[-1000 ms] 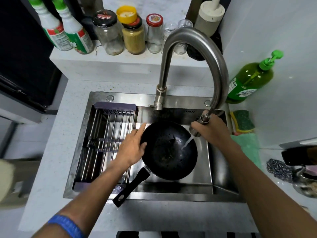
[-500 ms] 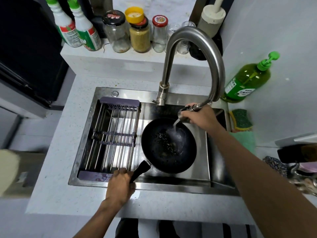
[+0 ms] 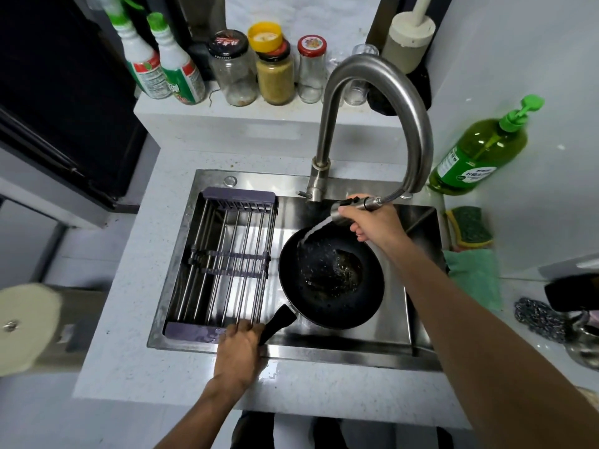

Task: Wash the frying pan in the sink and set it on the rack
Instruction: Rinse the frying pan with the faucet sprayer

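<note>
The black frying pan (image 3: 334,303) lies in the steel sink (image 3: 392,306), with water pooling and foaming in its middle. My left hand (image 3: 241,346) grips the end of the pan's black handle at the sink's front edge. My right hand (image 3: 372,222) holds the pull-out spray head (image 3: 348,209) of the faucet (image 3: 385,92) above the pan's far rim, and a stream of water runs from it into the pan. The wire drying rack (image 3: 227,264) spans the left half of the sink, with nothing on it.
A green soap bottle (image 3: 479,150) stands at the right of the faucet. A green-yellow sponge (image 3: 468,226), a green cloth (image 3: 475,275) and a steel scourer (image 3: 539,317) lie right of the sink. Jars (image 3: 275,69) and spray bottles (image 3: 162,66) line the back ledge.
My left hand left the pan's rim and took the handle's end. My right hand pulled the spray head out and swung it left, so the water now lands on the pan's far left side.
</note>
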A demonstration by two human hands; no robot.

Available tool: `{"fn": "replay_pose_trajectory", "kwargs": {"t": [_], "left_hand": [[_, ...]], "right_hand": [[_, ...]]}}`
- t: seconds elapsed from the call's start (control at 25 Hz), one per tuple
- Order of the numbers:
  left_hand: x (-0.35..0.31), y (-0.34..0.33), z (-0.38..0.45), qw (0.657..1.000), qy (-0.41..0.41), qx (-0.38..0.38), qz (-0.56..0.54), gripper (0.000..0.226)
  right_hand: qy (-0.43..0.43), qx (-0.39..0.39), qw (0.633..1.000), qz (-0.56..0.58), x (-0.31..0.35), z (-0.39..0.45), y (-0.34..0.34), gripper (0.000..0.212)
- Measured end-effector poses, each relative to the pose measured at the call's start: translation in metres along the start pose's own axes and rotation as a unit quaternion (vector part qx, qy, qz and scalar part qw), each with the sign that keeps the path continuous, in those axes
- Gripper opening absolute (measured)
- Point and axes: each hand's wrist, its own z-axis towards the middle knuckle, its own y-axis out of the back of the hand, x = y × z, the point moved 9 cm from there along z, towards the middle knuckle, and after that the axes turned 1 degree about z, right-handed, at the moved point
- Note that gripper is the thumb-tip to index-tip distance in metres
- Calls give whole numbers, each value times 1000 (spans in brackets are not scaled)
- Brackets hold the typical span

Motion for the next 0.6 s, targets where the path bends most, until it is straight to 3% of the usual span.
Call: {"fn": "replay_pose_trajectory", "kwargs": {"t": [0.16, 0.36, 0.6], "left_hand": [[4, 0, 1, 1000, 1, -12, -7, 51], [6, 1, 4, 999, 2, -33, -40, 47], [10, -11, 3, 998, 29, -33, -49, 38]], "right_hand": [[-11, 33, 999, -36, -2, -5, -7, 23], [-11, 95, 989, -116, -17, -22, -12, 30], [22, 63, 983, -172, -28, -30, 21, 31]]}}
